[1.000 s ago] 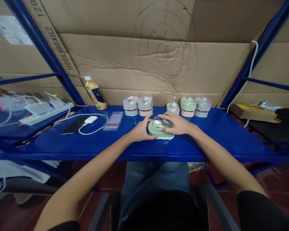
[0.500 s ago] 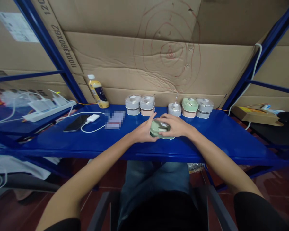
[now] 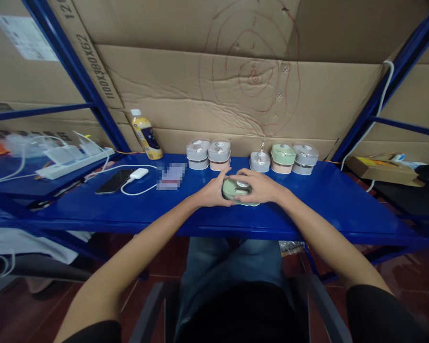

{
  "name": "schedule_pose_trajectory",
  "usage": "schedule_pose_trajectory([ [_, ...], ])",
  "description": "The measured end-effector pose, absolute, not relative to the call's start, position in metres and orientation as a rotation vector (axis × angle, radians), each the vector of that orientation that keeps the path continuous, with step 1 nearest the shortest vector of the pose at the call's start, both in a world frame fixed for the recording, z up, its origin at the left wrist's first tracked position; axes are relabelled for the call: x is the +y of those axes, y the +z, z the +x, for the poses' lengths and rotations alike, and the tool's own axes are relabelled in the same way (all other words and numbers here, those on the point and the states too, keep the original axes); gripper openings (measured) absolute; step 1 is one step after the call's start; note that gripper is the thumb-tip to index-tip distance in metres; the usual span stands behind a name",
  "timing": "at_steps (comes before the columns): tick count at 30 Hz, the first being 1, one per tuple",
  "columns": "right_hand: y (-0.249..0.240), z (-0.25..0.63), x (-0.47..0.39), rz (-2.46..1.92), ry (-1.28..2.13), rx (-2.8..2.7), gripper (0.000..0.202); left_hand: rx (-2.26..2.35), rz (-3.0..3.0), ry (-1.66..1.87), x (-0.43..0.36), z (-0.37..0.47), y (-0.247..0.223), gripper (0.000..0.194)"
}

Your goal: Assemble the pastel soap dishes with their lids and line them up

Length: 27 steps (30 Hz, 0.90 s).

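A green lidded box (image 3: 232, 188) rests on the blue table (image 3: 164, 209) near its front edge. My left hand (image 3: 215, 191) is wrapped round the box's left side, thumb along the upper edge. From the right, my right hand (image 3: 258, 186) grips the same box, its fingers over the lid. Behind stand two stacked boxes, one grey (image 3: 198, 152) and one grey over pink (image 3: 219, 153). Further right are a low grey box (image 3: 260, 162), a green-lidded box with a pink base (image 3: 282, 157) and a grey stack (image 3: 305, 158).
At the left lie a phone (image 3: 115, 182), a white charger (image 3: 138, 174) with its cable, and a blurred-out packet (image 3: 172, 176). A yellow bottle (image 3: 147, 136) stands at the back left. A power strip (image 3: 75, 162) is beyond the left frame, a cardboard tray (image 3: 386, 171) at the right.
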State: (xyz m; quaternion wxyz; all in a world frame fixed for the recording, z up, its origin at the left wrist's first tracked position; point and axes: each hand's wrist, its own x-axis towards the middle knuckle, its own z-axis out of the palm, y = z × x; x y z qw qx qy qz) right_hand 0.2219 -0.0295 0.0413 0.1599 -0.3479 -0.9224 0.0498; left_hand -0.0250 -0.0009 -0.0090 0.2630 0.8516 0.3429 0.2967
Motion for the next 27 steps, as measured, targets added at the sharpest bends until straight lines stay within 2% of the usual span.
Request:
schedule_pose_trajectory([
  [3,0.038,0.226,-0.027,-0.972,0.178,-2.619,0.079,0.930,2.310,0.809,-0.001,-0.025,-0.007,0.128],
  [7,0.036,0.231,-0.022,-0.977,0.255,-2.601,0.095,0.897,2.280,0.832,-0.001,-0.025,-0.005,0.121],
  [16,0.032,0.228,-0.018,-0.982,0.298,-2.646,0.094,0.979,2.344,0.733,0.000,-0.027,-0.009,0.126],
  [20,0.032,0.244,-0.022,-0.881,0.338,-2.633,0.104,0.958,2.377,0.739,0.003,-0.031,-0.011,0.125],
  [27,0.015,0.256,-0.027,-1.197,0.130,-2.540,0.102,0.919,2.379,0.839,0.012,-0.035,-0.018,0.106],
])
